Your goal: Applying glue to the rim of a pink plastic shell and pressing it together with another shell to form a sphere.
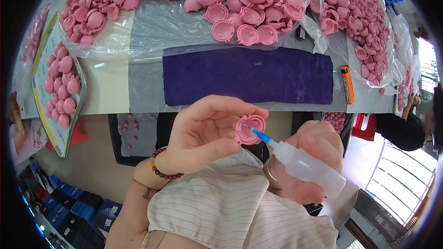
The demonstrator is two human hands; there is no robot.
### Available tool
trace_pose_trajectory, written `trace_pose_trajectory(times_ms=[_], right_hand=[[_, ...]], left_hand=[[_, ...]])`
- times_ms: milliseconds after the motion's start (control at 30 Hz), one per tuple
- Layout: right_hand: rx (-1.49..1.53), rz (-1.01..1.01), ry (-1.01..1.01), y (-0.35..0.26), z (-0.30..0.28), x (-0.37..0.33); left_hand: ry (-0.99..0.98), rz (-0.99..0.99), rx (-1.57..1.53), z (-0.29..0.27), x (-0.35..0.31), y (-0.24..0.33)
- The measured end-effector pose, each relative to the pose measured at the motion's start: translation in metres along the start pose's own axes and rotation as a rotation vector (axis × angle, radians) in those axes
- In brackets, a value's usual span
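Observation:
Between the fingers and thumb of my left hand [203, 129] is a pink plastic half-shell [256, 123], its hollow side turned toward the right. My right hand [318, 152] is wrapped round a translucent white squeeze bottle [311, 166] with a blue nozzle and a thin needle tip. The bottle is tilted, and its tip points into the half-shell's hollow. Whether the tip touches the inner wall, I cannot tell. Both hands are held in front of the table's near edge, just below a dark purple cloth [249, 76] lying flat.
Heaped pink half-shells [249, 0] on clear plastic sheeting cover the table's far side, with another pile [350, 14] at right. An orange lighter [347, 84] lies beside the cloth. At left, a tray [79, 97] bears round pink pieces. Another person's arm [408, 106] shows at far right.

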State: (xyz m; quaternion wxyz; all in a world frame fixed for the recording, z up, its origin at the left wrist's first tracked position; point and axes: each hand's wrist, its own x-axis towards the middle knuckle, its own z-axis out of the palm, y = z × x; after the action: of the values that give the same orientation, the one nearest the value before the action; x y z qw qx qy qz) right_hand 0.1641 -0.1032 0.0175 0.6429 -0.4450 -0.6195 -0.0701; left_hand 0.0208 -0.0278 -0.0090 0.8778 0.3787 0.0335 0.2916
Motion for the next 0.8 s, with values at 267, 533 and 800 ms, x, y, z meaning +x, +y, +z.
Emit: trace_pose_trajectory(times_ms=[267,533,800], right_hand=[[-0.014,-0.022,0.047,0.004,-0.003,-0.002],[-0.047,-0.033,0.045,0.003,0.001,-0.003],[-0.271,0.248,0.633,0.018,-0.027,-0.005]], left_hand=[[0.161,-0.035,0.039,0.008,-0.001,0.003],[0.113,0.168,0.668,0.003,-0.004,0.008],[0.000,0.124,-0.030,-0.008,-0.001,-0.004]])
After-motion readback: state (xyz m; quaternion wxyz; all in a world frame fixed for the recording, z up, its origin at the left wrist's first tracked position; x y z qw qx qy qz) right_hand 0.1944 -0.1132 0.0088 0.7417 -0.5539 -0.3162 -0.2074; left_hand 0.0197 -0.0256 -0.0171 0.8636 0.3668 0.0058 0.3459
